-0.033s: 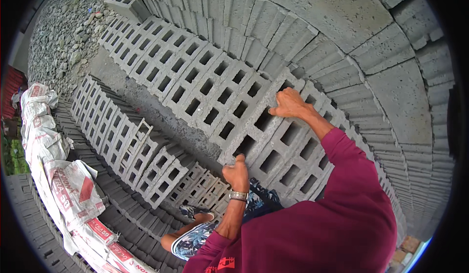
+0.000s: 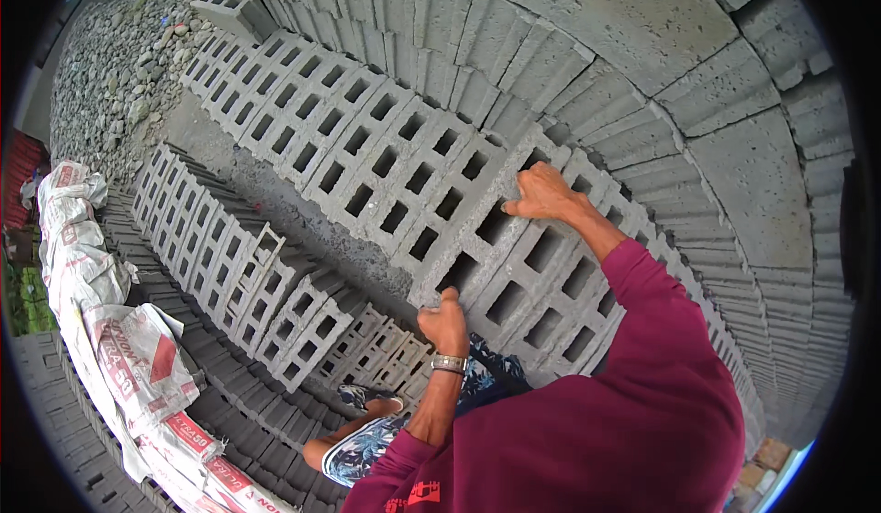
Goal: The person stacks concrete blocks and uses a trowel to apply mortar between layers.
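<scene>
A grey hollow concrete block (image 2: 474, 248) sits across the row, its three openings facing up. My left hand (image 2: 444, 323) is closed on its near end, with the fingers hooked at the rim of the nearest opening. Farther along the same block, my right hand (image 2: 543, 194) grips the wall between the middle and far openings, its fingertips partly hidden inside. The block rises slightly above the row of hollow blocks (image 2: 372, 178) to its left. More blocks (image 2: 523, 279) stand close against its right side, under my right forearm.
A tall wall of stacked blocks (image 2: 679, 27) curves along the far and right sides. Another row of blocks (image 2: 197, 238) stands to the left across a narrow strip of ground (image 2: 303, 210). White printed sacks (image 2: 138, 357) lie at far left; gravel (image 2: 119, 72) is heaped beyond.
</scene>
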{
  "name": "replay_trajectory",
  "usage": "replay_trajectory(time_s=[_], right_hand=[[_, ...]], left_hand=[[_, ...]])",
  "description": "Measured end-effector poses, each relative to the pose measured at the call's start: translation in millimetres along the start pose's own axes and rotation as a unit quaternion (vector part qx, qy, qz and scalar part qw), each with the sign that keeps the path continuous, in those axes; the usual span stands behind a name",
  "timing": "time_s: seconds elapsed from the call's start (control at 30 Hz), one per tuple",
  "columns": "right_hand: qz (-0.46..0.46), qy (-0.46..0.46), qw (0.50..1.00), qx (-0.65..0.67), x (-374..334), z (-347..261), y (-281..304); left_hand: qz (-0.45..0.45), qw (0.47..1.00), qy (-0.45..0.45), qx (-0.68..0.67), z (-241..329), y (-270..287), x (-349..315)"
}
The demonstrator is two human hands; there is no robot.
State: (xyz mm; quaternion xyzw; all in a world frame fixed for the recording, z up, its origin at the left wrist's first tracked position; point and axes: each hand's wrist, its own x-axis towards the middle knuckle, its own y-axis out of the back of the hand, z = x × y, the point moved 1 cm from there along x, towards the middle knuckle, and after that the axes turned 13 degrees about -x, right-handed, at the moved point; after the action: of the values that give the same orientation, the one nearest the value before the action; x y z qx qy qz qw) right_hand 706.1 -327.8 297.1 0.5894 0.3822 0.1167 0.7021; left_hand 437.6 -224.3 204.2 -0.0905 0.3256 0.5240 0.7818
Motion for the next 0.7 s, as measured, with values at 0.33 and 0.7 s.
replay_trajectory(time_s=[0.33, 0.7], right_hand=[[0.189, 0.03, 0.981, 0.014, 1, 6, -37], [0.162, 0.046, 0.985, -0.029, 5, 15, -39]], left_hand=[[-0.005, 0.996, 0.066, -0.057, 6, -9, 1], [0.011, 0.999, 0.039, -0.036, -3, -19, 0]])
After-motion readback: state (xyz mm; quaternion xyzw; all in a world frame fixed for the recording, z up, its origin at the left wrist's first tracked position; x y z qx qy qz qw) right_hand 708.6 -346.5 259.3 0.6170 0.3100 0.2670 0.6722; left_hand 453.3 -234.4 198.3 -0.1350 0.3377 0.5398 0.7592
